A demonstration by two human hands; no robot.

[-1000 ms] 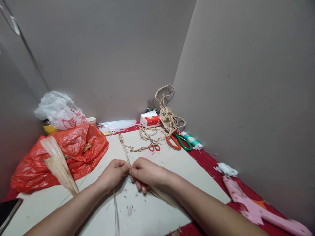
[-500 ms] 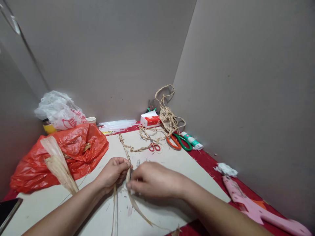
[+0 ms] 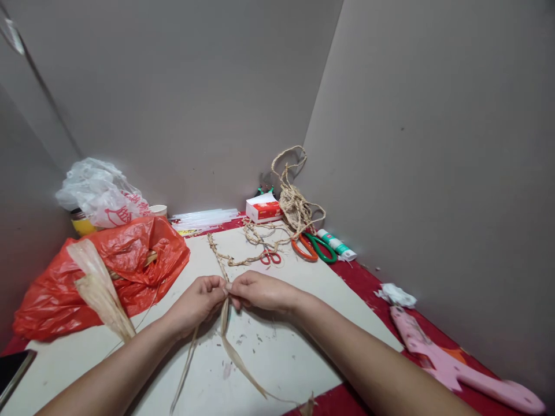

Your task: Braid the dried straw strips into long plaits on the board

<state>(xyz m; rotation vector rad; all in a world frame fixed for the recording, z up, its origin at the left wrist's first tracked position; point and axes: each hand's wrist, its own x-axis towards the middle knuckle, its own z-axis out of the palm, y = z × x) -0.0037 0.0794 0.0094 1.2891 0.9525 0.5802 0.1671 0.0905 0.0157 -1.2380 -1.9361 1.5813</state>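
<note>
Over the pale board, my left hand (image 3: pixel 203 300) pinches the near end of a thin braided husk cord (image 3: pixel 222 267). My right hand (image 3: pixel 258 290) meets it there, its fingertips closed on the same spot of the cord. From between the hands a loose husk strip (image 3: pixel 237 359) hangs down and trails to the lower right. Another narrow strand (image 3: pixel 186 370) drops below my left hand. Beyond the hands the cord runs back, bends and continues to the right toward a coiled bundle of braided cord (image 3: pixel 297 209). The exact crossing of the strands is hidden by my fingers.
Small red scissors (image 3: pixel 271 257) and larger orange-and-green-handled scissors (image 3: pixel 321 248) lie behind my hands. A red plastic bag (image 3: pixel 147 248) with dry husks (image 3: pixel 97 283) is at left. At right lies a pink glue gun (image 3: pixel 451 370). A phone (image 3: pixel 13 372) rests at lower left.
My right hand has moved up from the hanging husk strip to join my left fingertips at the cord. The narrow strand below my left hand has swung left.
</note>
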